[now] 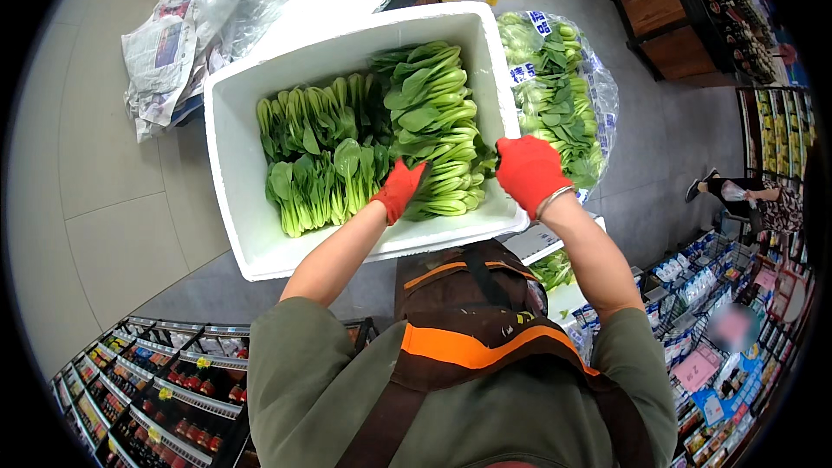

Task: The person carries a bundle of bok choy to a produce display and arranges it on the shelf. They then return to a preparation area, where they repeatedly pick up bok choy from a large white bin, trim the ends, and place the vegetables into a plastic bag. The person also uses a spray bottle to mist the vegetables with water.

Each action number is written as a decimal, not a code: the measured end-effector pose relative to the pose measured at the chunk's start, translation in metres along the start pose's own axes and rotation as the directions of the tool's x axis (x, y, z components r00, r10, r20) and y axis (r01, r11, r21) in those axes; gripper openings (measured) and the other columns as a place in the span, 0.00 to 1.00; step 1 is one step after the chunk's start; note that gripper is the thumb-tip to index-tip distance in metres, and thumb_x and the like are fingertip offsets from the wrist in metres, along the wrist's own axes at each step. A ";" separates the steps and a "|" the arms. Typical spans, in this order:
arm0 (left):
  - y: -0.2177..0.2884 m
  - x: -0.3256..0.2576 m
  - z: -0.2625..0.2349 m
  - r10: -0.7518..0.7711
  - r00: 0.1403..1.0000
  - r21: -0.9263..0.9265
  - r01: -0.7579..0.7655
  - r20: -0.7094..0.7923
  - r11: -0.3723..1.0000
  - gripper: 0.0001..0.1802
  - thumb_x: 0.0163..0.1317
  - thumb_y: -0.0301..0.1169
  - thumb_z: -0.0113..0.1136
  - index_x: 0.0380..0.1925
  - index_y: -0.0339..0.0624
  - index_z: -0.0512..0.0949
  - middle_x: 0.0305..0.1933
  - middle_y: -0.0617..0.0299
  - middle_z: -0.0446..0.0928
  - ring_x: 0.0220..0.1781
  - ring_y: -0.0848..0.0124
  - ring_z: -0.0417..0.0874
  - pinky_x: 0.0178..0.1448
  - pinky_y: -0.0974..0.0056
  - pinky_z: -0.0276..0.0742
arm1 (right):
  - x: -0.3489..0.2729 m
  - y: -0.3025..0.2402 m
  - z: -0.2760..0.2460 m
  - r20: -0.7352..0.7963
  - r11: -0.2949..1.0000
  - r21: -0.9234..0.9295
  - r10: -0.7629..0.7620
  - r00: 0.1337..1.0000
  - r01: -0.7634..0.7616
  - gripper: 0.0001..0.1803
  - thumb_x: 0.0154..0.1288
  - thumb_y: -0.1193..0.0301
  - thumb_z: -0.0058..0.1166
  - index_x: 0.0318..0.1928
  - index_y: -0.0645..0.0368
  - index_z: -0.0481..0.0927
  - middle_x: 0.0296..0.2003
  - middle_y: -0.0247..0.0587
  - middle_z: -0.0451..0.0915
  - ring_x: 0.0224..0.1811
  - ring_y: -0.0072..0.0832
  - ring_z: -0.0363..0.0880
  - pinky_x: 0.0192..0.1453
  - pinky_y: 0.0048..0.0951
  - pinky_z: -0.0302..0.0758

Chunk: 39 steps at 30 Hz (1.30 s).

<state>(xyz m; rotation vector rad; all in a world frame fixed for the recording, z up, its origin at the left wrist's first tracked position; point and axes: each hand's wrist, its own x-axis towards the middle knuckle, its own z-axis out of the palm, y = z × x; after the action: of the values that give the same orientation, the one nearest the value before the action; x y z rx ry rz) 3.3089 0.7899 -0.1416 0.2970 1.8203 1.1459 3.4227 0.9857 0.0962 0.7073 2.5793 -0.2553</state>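
Gripping bok choy stack (438,134) between left hand (399,189), right hand (529,172), inside white foam box (234,165)

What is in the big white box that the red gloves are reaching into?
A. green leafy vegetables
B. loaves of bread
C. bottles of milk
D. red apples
A: the white box is filled with rows of green leafy vegetables, and both the left hand and the right hand, in red gloves, are on the stack at its right side.
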 end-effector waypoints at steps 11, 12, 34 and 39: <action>0.018 -0.011 0.002 0.052 0.999 0.366 -0.046 -0.007 0.930 0.38 0.64 0.49 0.56 0.61 0.29 0.61 0.61 0.43 0.70 0.63 0.55 0.71 0.64 0.61 0.66 | 0.002 -0.010 -0.018 0.135 1.000 -0.016 -0.005 0.991 0.008 0.07 0.53 0.69 0.56 0.32 0.57 0.82 0.31 0.49 0.83 0.38 0.44 0.82 0.42 0.42 0.78; 0.021 -0.014 -0.005 0.040 0.994 0.310 -0.006 -0.103 0.951 0.35 0.64 0.49 0.56 0.59 0.30 0.64 0.57 0.44 0.73 0.60 0.57 0.73 0.62 0.61 0.68 | 0.002 -0.013 -0.020 0.150 0.997 -0.059 -0.047 0.988 0.057 0.07 0.53 0.70 0.56 0.32 0.57 0.83 0.32 0.50 0.83 0.39 0.44 0.83 0.42 0.40 0.79; 0.065 -0.070 -0.003 -0.106 0.848 -0.211 0.248 0.520 0.945 0.21 0.66 0.43 0.56 0.50 0.38 0.77 0.48 0.65 0.78 0.44 0.79 0.75 0.46 0.70 0.72 | -0.009 0.026 0.047 -0.101 0.854 0.518 0.000 0.995 0.052 0.25 0.54 0.55 0.59 0.48 0.58 0.77 0.37 0.49 0.83 0.41 0.46 0.81 0.45 0.41 0.77; 0.075 -0.067 -0.026 -0.050 0.811 0.081 0.003 0.583 0.997 0.22 0.67 0.37 0.52 0.58 0.39 0.70 0.53 0.56 0.73 0.50 0.69 0.74 0.52 0.65 0.72 | -0.046 0.043 0.058 -0.125 0.698 0.716 0.130 0.984 -0.001 0.23 0.55 0.62 0.61 0.50 0.58 0.77 0.37 0.46 0.84 0.39 0.41 0.83 0.43 0.35 0.77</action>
<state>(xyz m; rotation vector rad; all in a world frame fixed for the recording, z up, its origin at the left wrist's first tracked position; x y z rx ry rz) 3.3046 0.7737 -0.0388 0.5984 1.3090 0.8377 3.5025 0.9856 0.0644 1.1195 2.5604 -1.2838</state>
